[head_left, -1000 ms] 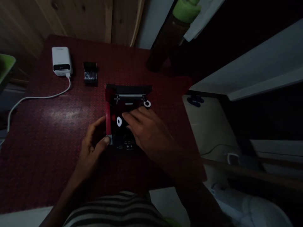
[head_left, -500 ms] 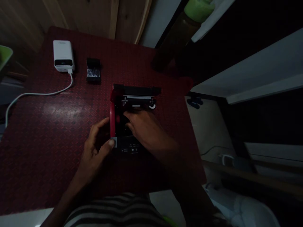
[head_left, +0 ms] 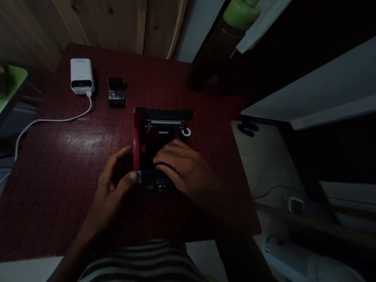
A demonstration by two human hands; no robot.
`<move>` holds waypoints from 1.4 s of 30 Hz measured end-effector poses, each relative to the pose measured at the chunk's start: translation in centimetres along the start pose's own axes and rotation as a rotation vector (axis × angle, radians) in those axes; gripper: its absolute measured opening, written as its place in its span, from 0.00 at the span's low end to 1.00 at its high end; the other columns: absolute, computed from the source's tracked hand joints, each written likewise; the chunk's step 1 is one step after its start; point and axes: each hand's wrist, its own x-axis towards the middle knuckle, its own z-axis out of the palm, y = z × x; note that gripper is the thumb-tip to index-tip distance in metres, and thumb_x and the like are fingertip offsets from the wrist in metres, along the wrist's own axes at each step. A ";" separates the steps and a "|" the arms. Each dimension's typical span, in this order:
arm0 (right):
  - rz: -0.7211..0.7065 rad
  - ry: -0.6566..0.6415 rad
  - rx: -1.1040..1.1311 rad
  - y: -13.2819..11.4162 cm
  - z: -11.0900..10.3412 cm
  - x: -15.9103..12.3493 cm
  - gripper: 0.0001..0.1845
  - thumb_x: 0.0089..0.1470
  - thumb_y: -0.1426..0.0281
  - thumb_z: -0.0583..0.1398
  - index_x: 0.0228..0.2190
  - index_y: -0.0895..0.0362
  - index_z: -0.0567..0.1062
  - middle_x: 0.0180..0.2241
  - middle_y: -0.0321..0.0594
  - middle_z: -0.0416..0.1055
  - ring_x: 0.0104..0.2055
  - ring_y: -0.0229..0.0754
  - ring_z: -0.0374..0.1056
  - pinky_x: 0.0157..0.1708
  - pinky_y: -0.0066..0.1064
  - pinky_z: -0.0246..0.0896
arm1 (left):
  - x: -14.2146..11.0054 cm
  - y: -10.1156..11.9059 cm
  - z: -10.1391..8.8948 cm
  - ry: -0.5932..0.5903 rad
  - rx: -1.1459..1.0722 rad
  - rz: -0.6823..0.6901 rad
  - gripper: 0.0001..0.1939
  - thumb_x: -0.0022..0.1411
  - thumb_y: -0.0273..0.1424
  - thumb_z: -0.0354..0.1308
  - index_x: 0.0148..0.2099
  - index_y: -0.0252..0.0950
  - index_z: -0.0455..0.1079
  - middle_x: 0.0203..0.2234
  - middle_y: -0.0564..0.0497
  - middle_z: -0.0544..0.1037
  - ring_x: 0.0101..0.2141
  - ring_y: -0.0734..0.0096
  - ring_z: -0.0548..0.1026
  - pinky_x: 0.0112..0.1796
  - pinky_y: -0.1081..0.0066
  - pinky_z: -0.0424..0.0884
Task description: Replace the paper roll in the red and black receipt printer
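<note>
A small red-and-black machine that looks like a printer (head_left: 136, 150) stands on the table with its black lid (head_left: 164, 114) raised. My left hand (head_left: 113, 178) is beside its left side, fingers spread and curved, the thumb touching the front left corner. My right hand (head_left: 182, 164) reaches into the dark bay from the right, near the front panel. Its thumb and fingertips are pressed together at the bay's front edge; whatever they hold is too dark to make out. A white ring (head_left: 186, 132) shows at the machine's back right.
A white power bank (head_left: 82, 74) with a plugged-in white cable (head_left: 58, 120) lies at the table's back left. Beside it is a black film roll (head_left: 116, 92). A green-capped bottle (head_left: 239, 15) stands at the back right. The red table's (head_left: 73, 176) right edge drops to the floor.
My right hand has drawn back toward me, from deeper in the bay to its front edge. My left hand stays by the corner. The view has shifted slightly.
</note>
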 end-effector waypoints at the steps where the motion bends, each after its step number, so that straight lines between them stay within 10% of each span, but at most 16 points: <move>1: -0.014 0.052 -0.009 0.0 0.3 -0.3 0.10 0.73 0.80 0.64 0.41 0.55 0.82 0.41 0.41 0.84 0.45 0.46 0.77 0.49 0.40 0.77 | 0.2 0.4 0.1 0.030 0.018 0.008 0.31 0.74 0.48 0.69 0.73 0.43 0.75 0.70 0.43 0.80 0.71 0.42 0.76 0.69 0.48 0.74; 11: -0.040 0.345 -0.267 -1.2 2.7 -3.3 0.13 0.76 0.80 0.61 0.40 0.53 0.82 0.36 0.38 0.83 0.37 0.42 0.74 0.38 0.36 0.74 | 9.1 5.3 2.2 0.125 0.062 0.288 0.27 0.79 0.59 0.57 0.54 0.45 0.85 0.57 0.53 0.87 0.64 0.47 0.80 0.67 0.48 0.73; 16: -0.044 0.396 -0.319 -1.8 3.0 -4.3 0.12 0.76 0.79 0.63 0.40 0.53 0.82 0.38 0.37 0.86 0.37 0.42 0.77 0.39 0.36 0.76 | 7.9 4.9 2.5 0.139 -0.027 0.299 0.13 0.70 0.42 0.70 0.35 0.41 0.78 0.49 0.51 0.89 0.71 0.50 0.75 0.73 0.49 0.66; 18: -0.037 0.385 -0.356 -2.1 3.0 -4.8 0.13 0.77 0.77 0.61 0.41 0.53 0.83 0.40 0.39 0.88 0.38 0.43 0.79 0.40 0.37 0.78 | 6.2 4.0 2.2 0.157 -0.024 0.234 0.07 0.65 0.37 0.73 0.42 0.41 0.83 0.60 0.48 0.86 0.73 0.48 0.73 0.72 0.51 0.69; 23: -0.017 0.412 -0.406 -2.6 3.0 -5.5 0.11 0.79 0.74 0.61 0.43 0.53 0.82 0.51 0.44 0.90 0.53 0.48 0.85 0.53 0.40 0.80 | 2.8 1.3 1.5 0.091 -0.036 0.005 0.38 0.65 0.40 0.75 0.74 0.43 0.73 0.73 0.41 0.78 0.73 0.43 0.74 0.66 0.51 0.78; 36: 0.077 0.328 -0.195 -2.0 3.2 -5.3 0.05 0.77 0.65 0.65 0.44 0.51 0.79 0.58 0.51 0.88 0.63 0.57 0.84 0.61 0.54 0.81 | 2.1 1.2 1.5 -0.022 -0.076 -0.072 0.37 0.70 0.43 0.73 0.77 0.45 0.72 0.71 0.42 0.79 0.70 0.41 0.78 0.63 0.51 0.83; 42: 0.090 0.482 -0.119 -1.7 4.0 -6.6 0.13 0.75 0.67 0.67 0.57 0.50 0.77 0.60 0.50 0.86 0.66 0.56 0.81 0.62 0.54 0.81 | 1.1 0.2 0.9 0.028 -0.104 -0.098 0.35 0.70 0.47 0.74 0.74 0.46 0.76 0.71 0.45 0.80 0.71 0.44 0.78 0.69 0.51 0.77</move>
